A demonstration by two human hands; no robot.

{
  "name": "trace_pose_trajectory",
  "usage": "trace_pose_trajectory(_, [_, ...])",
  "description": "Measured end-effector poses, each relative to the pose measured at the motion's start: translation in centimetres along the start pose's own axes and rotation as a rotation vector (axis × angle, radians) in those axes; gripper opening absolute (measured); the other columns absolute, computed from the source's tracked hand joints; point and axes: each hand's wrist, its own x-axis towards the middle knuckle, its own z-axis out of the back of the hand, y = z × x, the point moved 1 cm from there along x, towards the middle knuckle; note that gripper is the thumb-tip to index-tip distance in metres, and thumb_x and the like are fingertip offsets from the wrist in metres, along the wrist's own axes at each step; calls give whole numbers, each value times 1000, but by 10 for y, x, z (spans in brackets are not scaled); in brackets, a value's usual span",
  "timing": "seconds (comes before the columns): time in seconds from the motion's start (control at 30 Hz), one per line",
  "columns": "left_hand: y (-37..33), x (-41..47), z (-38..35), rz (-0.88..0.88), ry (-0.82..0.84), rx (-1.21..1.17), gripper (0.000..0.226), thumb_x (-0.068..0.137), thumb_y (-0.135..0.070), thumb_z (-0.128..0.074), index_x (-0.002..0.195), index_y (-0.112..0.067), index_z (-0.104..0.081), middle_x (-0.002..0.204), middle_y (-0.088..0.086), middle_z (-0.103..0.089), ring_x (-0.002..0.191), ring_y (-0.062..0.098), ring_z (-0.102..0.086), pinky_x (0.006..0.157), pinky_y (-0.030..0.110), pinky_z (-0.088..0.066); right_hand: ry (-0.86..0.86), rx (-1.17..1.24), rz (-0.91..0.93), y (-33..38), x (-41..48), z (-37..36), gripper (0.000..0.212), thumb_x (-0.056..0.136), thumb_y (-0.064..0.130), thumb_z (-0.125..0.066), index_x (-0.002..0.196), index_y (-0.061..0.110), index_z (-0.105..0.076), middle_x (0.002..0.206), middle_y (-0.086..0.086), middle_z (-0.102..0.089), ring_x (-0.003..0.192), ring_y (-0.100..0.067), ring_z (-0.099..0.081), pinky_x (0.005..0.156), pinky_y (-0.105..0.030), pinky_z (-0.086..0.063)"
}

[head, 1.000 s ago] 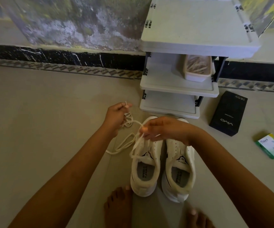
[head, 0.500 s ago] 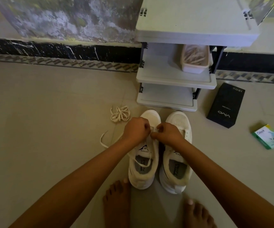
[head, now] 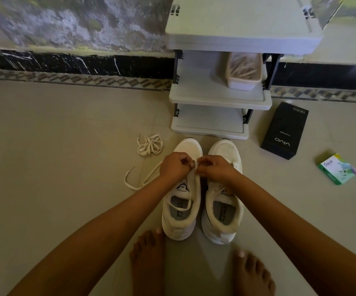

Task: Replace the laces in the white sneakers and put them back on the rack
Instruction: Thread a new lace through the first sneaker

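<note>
Head view: pinching cream flat lace with left hand and right hand, hiding white mesh sneaker eyelets; coiled spare cream lace, black cardboard box nearby.

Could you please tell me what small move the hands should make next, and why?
Probably pull the lace through at the front of the left sneaker and even its ends: left hand and right hand both pinch it there, while one end trails across the floor.

Head-worn view, steeply down onto sneakers
</note>
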Motion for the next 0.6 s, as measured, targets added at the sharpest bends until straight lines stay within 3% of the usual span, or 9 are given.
trace_pose_trajectory(0.33, [2,2,-5,-37,-37,21,10,82,-9,-65,87,-12,-73,92,7,-72,90,23,-64,83,38,-51,2,114,-28,-6,4,0,34,87,10,-62,120,4,-59,106,-18,-66,94,-26,-66,86,-32,-54])
trace_pose_trajectory(0.47, [-1,1,1,-88,3,143,17,84,-9,-60,91,-14,-75,94,6,-72,90,24,-64,80,36,-52,-203,-199,72,-6,12,-3,21,86,14,-65,105,4,-66,98,-14,-68,92,-26,-65,85,-31,-52])
trace_pose_trajectory(0.6, [-4,7,26,-206,141,187,22,82,-8,-64,102,-10,-73,108,10,-69,106,26,-59,95,37,-44,-250,-305,172,-3,15,-2,15,87,12,-62,94,0,-67,94,-18,-67,86,-28,-62,75,-29,-45])
